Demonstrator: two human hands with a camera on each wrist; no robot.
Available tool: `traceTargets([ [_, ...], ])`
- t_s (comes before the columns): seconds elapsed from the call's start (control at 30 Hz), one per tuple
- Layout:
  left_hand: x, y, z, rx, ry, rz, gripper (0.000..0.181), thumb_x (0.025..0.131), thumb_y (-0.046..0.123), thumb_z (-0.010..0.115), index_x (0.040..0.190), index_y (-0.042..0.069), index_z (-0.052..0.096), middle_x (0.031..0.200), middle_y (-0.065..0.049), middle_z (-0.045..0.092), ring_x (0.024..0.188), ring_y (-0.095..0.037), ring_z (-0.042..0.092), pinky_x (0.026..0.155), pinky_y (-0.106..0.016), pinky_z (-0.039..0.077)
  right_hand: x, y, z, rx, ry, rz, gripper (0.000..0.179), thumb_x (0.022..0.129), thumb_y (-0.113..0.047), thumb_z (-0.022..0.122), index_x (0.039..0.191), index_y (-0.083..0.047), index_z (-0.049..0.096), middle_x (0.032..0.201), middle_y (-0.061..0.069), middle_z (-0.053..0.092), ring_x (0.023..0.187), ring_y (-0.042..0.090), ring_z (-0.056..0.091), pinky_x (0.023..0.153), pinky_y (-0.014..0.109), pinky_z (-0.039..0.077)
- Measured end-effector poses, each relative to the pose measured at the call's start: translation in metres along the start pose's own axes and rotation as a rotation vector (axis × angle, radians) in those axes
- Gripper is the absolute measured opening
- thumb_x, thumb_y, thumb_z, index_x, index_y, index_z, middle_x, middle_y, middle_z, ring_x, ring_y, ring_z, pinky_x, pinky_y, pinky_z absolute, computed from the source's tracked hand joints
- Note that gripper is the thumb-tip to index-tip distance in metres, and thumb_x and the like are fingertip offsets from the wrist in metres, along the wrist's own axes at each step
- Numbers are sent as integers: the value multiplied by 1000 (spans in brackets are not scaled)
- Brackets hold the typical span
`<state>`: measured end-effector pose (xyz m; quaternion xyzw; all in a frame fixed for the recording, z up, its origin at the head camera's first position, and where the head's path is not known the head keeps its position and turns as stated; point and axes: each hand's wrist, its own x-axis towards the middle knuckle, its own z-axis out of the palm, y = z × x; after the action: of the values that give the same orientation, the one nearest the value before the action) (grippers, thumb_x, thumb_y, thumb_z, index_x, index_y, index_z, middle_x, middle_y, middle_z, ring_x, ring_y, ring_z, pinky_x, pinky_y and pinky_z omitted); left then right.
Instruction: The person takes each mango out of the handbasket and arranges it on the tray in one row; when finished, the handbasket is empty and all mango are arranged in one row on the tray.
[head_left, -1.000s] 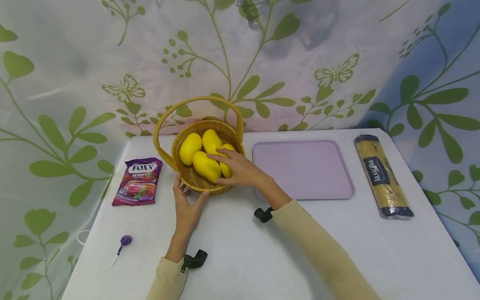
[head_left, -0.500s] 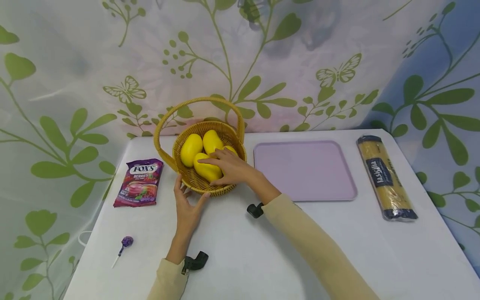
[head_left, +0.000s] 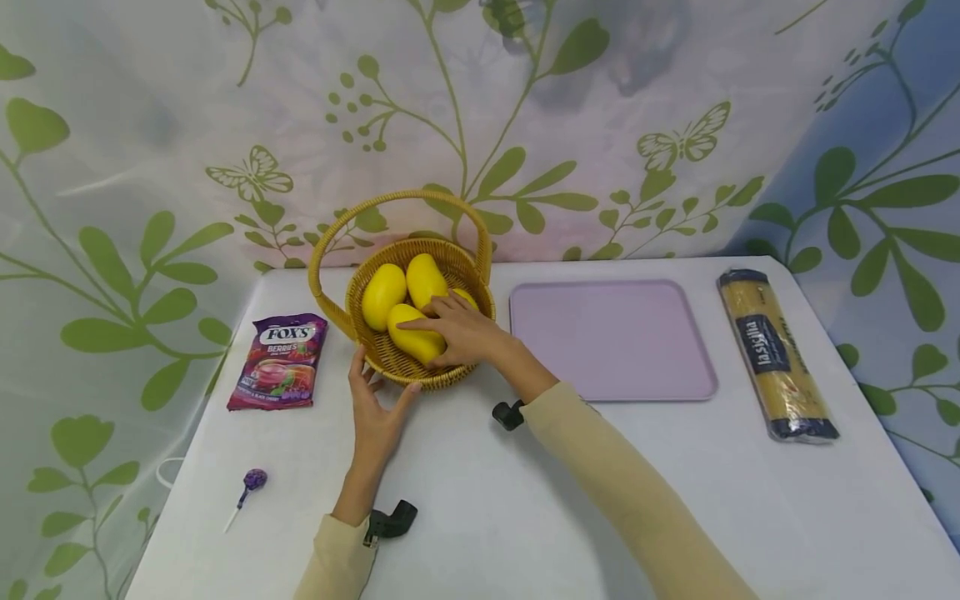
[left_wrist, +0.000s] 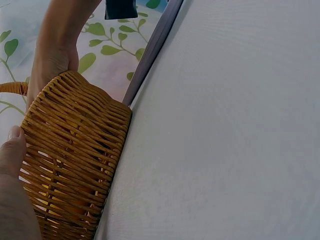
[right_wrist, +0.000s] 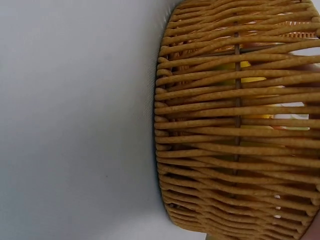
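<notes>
A woven basket (head_left: pixel 390 364) with a tall arched handle stands at the back of the table, several yellow mangoes in it. My right hand (head_left: pixel 468 332) reaches into it from the right, fingers and thumb around the front mango (head_left: pixel 415 337). Behind that hand, another mango (head_left: pixel 467 297) is mostly covered. At the basket's front left, my left hand (head_left: pixel 375 421) holds the outer wall, thumb spread from the fingers. The left wrist view shows its thumb (left_wrist: pixel 12 150) against the wickerwork (left_wrist: pixel 75 150). In the right wrist view the basket wall (right_wrist: pixel 240 120) hides the right fingers.
Right of the basket lies a pale purple tray (head_left: pixel 615 342), with a pasta packet (head_left: pixel 776 354) beyond it. A purple candy bag (head_left: pixel 279 362) lies left of the basket. Nearer the front left is a wrapped lollipop (head_left: pixel 251 485). A patterned curtain (head_left: pixel 562 125) backs the table.
My right hand has shifted slightly left inside the basket, onto the front mango. The left hand stays on the basket wall, and the basket stands where it was.
</notes>
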<state>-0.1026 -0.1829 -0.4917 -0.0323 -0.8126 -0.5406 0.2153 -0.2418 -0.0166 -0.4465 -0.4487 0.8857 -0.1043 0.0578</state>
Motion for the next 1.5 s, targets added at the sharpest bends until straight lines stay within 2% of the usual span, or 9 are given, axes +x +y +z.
traceTargets([
  [0.13,1,1,0,6,2,4,91,83,2,74,151,-7,14,155,-31,19,130,-52,38,97,-62,39,2,-2,0,-27,-23,6,81,82,-49,75,150,-42,33,142,7,43,136,27,35,120,51,17],
  [0.27,2,2,-1,9,5,9,91,83,2,74,150,-8,15,154,-32,19,128,-53,38,96,-63,39,3,-4,-2,-2,-32,27,82,81,-46,77,151,-41,33,142,7,42,136,28,34,121,50,15],
  [0.47,2,1,-1,5,4,13,92,82,1,75,151,-8,14,154,-33,19,128,-55,39,96,-64,39,2,-5,-3,29,-12,44,81,81,-43,78,150,-36,37,139,5,47,131,24,38,120,45,18],
  [0.77,1,0,-1,4,3,-1,92,82,2,75,151,-7,14,155,-31,19,128,-53,39,97,-63,39,0,-4,-5,96,8,34,80,81,-41,79,149,-34,39,136,3,50,130,22,42,121,45,18],
  [0.83,1,-4,0,4,7,2,93,82,1,75,151,-7,14,155,-31,19,128,-53,40,96,-63,39,0,-4,-5,109,19,29,79,81,-41,79,149,-33,40,136,2,51,129,21,43,121,44,18],
  [0.93,0,-17,2,5,19,10,94,81,0,76,152,-4,14,156,-29,19,128,-51,41,96,-63,40,-1,-3,-5,121,39,25,79,80,-40,79,149,-33,40,136,2,51,129,20,43,120,44,21],
  [1.1,0,-37,5,19,24,-2,97,82,6,78,155,7,14,159,-18,19,132,-43,41,98,-55,42,-2,-2,-5,127,75,18,79,80,-39,79,149,-33,41,136,2,52,127,21,44,115,41,28],
  [1.3,-1,-40,5,8,20,4,96,84,14,78,155,9,14,160,-15,19,132,-41,41,99,-53,41,-6,0,-7,165,108,1,78,80,-37,80,148,-30,43,137,5,51,126,23,46,111,42,34],
  [1.5,0,-38,5,29,28,11,97,82,8,78,155,7,14,159,-17,19,131,-43,41,98,-56,42,-11,-2,-12,232,138,16,78,80,-36,79,149,-30,42,141,9,49,129,27,45,109,44,39],
])
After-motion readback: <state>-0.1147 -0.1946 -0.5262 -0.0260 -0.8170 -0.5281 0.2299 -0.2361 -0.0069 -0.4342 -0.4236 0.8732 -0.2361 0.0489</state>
